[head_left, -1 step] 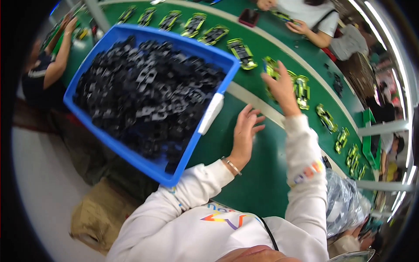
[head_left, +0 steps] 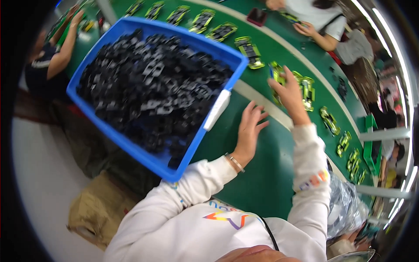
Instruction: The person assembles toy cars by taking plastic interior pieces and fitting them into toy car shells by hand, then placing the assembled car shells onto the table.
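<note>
My right hand [head_left: 293, 97] reaches over the green belt, thumb and index finger apart on either side of a yellow-green toy car chassis [head_left: 276, 97]. Whether the fingers press on it is hard to tell. Just right of that hand lies another chassis [head_left: 309, 94] with a silvery middle. Lower and to the left, my left hand [head_left: 248, 133] hovers over the green tabletop with its fingers spread and nothing in them. A blue bin [head_left: 172, 174] full of small black plastic parts [head_left: 144, 87] stands left of it.
Several more chassis [head_left: 201, 21] line the curved green belt [head_left: 279, 43]. Across it, a person in white holds a chassis [head_left: 290, 17] near a dark red box [head_left: 257, 16]. Another person [head_left: 52, 61] works at far left. A clear plastic bag [head_left: 345, 203] lies right of my sleeve.
The whole view has shifted slightly, so the bin, belt and hands appear a little further right. Both hands keep nearly the same pose.
</note>
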Action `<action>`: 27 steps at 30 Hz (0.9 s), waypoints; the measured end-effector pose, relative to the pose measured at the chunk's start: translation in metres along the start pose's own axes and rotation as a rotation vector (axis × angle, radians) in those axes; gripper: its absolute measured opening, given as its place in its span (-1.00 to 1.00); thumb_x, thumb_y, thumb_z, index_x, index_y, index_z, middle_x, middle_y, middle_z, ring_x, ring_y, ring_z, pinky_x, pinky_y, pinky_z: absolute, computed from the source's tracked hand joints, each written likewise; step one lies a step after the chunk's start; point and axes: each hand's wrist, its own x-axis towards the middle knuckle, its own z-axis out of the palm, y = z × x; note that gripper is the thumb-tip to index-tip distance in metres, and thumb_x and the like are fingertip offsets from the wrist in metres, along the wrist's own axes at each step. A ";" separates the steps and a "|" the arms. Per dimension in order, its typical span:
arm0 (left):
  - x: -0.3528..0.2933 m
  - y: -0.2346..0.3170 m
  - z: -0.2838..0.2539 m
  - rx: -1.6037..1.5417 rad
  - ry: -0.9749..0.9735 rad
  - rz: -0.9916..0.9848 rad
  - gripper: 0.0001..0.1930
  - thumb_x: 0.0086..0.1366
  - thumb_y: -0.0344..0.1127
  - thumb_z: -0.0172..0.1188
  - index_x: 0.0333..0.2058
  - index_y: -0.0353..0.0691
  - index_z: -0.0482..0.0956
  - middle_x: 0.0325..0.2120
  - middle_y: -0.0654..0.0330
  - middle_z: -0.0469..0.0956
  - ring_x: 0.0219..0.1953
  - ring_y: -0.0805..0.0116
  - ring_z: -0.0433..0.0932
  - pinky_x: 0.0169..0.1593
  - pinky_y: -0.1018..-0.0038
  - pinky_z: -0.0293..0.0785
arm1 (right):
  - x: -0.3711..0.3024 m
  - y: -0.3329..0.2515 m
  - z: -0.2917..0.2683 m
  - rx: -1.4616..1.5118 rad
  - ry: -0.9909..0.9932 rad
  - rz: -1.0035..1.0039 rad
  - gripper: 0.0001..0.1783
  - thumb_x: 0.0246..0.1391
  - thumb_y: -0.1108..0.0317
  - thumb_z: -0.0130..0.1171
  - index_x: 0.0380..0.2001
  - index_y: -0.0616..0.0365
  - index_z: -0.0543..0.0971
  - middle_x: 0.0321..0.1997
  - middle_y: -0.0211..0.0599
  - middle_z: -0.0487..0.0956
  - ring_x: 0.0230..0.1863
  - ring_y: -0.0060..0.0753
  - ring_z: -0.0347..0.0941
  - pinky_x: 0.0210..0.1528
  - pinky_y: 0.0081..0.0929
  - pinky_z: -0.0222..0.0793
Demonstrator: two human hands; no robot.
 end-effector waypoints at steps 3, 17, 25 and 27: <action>0.001 -0.002 0.008 -0.243 0.039 -0.177 -0.45 0.52 -0.01 -0.12 0.31 -0.23 0.13 0.11 0.10 0.38 0.11 0.26 0.43 0.15 0.26 0.38 | -0.069 -0.020 -0.028 0.078 -0.306 0.040 -0.08 0.01 0.18 0.37 0.35 0.34 0.20 0.18 0.08 0.49 0.11 -0.16 0.48 0.11 -0.34 0.40; 0.010 -0.030 -0.021 -0.251 -0.231 -0.242 -0.44 0.53 0.00 -0.18 0.35 -0.17 0.07 0.28 0.11 0.21 0.31 0.37 0.20 0.34 0.41 0.12 | -0.056 -0.171 0.092 -0.077 -0.550 -0.563 -0.41 -0.06 0.23 0.39 0.07 0.16 0.54 -0.05 -0.12 0.59 -0.01 -0.05 0.50 0.02 -0.25 0.42; -0.012 -0.036 -0.019 -0.487 -0.240 -0.403 -0.53 0.49 0.04 -0.06 0.16 -0.18 0.35 0.09 0.21 0.41 0.20 0.44 0.34 0.26 0.41 0.26 | -0.081 -0.177 0.059 -0.090 -0.405 -0.709 -0.37 -0.02 0.28 0.37 0.16 0.09 0.47 -0.07 -0.20 0.56 -0.03 -0.03 0.47 0.04 -0.24 0.39; -0.026 -0.032 -0.005 -0.290 -0.238 -0.140 -0.56 0.48 0.06 -0.03 0.08 -0.17 0.40 0.03 0.23 0.45 0.12 0.46 0.41 0.19 0.43 0.33 | -0.086 -0.158 0.033 -0.083 -0.338 -0.682 -0.43 0.05 0.32 0.32 0.16 0.14 0.46 -0.03 -0.25 0.60 0.00 -0.19 0.51 0.09 -0.36 0.38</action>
